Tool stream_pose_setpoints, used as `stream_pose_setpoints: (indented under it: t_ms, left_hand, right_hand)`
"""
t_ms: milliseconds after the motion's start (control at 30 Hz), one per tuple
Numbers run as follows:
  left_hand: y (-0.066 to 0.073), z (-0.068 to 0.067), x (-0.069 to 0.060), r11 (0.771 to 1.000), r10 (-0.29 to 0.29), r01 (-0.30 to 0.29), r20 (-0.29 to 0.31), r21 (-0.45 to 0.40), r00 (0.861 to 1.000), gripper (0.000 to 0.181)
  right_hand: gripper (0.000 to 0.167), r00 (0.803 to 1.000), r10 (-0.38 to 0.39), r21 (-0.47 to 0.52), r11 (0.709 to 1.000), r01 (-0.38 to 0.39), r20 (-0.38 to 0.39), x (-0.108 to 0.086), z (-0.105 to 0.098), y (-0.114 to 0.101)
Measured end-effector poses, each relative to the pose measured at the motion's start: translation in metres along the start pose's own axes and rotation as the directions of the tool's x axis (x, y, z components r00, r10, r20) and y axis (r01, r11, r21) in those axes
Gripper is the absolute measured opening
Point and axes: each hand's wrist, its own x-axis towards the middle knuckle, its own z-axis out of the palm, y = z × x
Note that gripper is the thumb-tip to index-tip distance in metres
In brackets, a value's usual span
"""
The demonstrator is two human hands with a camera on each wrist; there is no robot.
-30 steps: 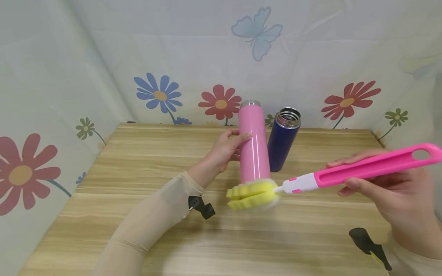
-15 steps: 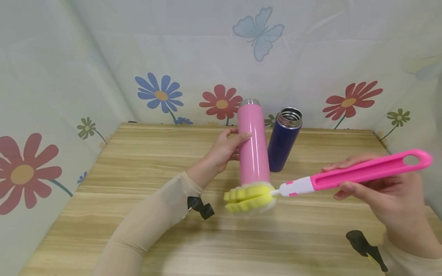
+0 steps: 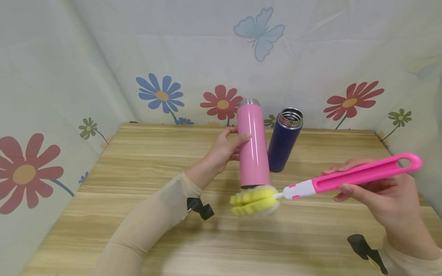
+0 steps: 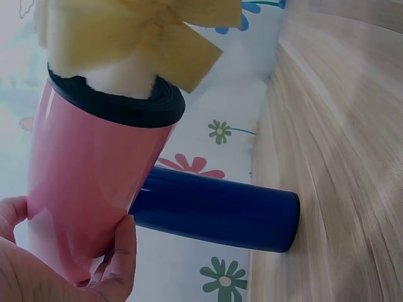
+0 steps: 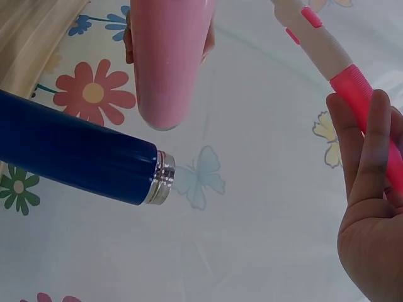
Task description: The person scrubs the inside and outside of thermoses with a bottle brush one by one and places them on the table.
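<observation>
In the head view my left hand grips a pink bottle around its middle. The bottle is held tilted, its metal-coloured end pointing away and its dark end toward me. My right hand holds the pink handle of a bottle brush between thumb and fingers. The brush's yellow and white sponge head is at the bottle's dark end; in the left wrist view it covers part of that end. Beside the pink bottle stands a dark blue bottle with an uncapped metal neck, upright on the table.
The wood-grain table runs back to a pale curtain printed with flowers and a butterfly. A black strap mount sits on the left wrist, another on the right.
The brush handle has swung left and down with my right hand. Its sponge head has shifted slightly downward, uncovering some of the pink bottle's dark edge. My left hand has barely moved.
</observation>
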Motion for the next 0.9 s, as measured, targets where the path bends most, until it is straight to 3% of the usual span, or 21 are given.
stream_pose_setpoints:
  t_ms: [700, 900]
  left_hand:
    - [-0.001, -0.003, 0.002, 1.0, -0.007, 0.007, -0.011, -0.021, 1.0, 0.058]
    - [-0.002, -0.004, 0.002, 1.0, -0.003, 0.003, -0.021, -0.018, 1.0, 0.061]
  right_hand:
    - [0.031, 0.996, 0.073, -0.133, 0.988, -0.078, -0.041, -0.012, -0.021, 0.0]
    - [0.03, 0.996, 0.059, -0.158, 0.985, -0.069, -0.063, -0.012, -0.026, 0.0]
